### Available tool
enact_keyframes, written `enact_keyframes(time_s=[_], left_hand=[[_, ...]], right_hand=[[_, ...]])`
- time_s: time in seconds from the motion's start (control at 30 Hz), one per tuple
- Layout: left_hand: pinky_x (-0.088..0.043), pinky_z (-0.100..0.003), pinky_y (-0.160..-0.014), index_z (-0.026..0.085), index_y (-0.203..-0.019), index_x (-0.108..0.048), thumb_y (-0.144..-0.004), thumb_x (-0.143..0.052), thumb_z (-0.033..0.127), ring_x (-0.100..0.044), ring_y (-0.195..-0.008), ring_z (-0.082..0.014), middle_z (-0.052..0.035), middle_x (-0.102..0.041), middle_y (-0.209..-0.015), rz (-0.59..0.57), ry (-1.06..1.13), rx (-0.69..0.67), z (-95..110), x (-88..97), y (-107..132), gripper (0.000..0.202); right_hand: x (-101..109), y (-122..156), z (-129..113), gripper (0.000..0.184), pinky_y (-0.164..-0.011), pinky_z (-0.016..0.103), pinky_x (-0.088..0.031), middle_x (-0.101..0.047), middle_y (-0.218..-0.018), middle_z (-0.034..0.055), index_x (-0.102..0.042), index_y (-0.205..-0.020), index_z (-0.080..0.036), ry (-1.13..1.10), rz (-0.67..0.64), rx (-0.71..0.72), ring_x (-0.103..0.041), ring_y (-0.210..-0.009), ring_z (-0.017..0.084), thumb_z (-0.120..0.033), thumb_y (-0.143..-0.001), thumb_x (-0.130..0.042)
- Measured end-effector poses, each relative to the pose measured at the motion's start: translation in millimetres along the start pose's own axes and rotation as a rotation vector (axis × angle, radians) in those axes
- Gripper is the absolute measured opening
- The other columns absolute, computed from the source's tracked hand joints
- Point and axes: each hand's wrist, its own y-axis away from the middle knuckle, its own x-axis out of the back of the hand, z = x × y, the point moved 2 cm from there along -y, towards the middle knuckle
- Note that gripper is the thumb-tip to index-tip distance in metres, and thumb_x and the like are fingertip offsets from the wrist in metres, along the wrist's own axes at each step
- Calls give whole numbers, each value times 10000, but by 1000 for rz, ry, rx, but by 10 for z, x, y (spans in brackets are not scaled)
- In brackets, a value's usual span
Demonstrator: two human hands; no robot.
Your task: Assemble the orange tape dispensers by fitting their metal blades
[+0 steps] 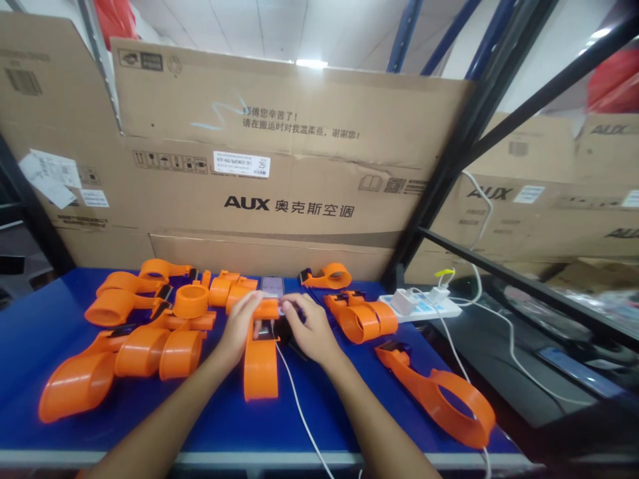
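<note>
On the blue table (44, 332) lies an orange plastic band device (260, 362), its long end pointing toward me. My left hand (240, 326) grips its upper end, fingers curled over the orange top. My right hand (310, 326) is closed on a small black part (283, 329) at the device's right side. A white cable (299, 412) runs from that spot down to the table's near edge. A phone (272, 285) lies flat just beyond my hands.
Several more orange band devices lie around: a pile at left (144, 332), two at right (362, 316), one long one (439, 392) near the right edge. A white power strip (424, 307) with chargers sits at the right. Large cardboard boxes (279, 166) wall the back.
</note>
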Motion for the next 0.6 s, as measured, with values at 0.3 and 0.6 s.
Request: enact_keyframes(time_s=[0.3,0.6], left_hand=[[-232,-184,-377,235,-959,-554,-864,-661,559,-342,-370,-55,93,-453,-589,-126,-103,39,-46,-116,81,354],[-237,-194,-354,232,-920,-574,-833,-696,494,-368,-332,-64,93,-464,-541,-2,-90,-35,94,77,-30,303]], right_hand=[[-1,-29,-14,180,-814,347,-474,-690,-900,41,-716,-929,-230,-122,9,-17,-605,-855,211,-369,-975,-611],[287,-60,56,125,-836,355,-446,-665,-880,30,-659,-871,-216,-150,74,-44,-593,-868,210,-303,-946,-610]])
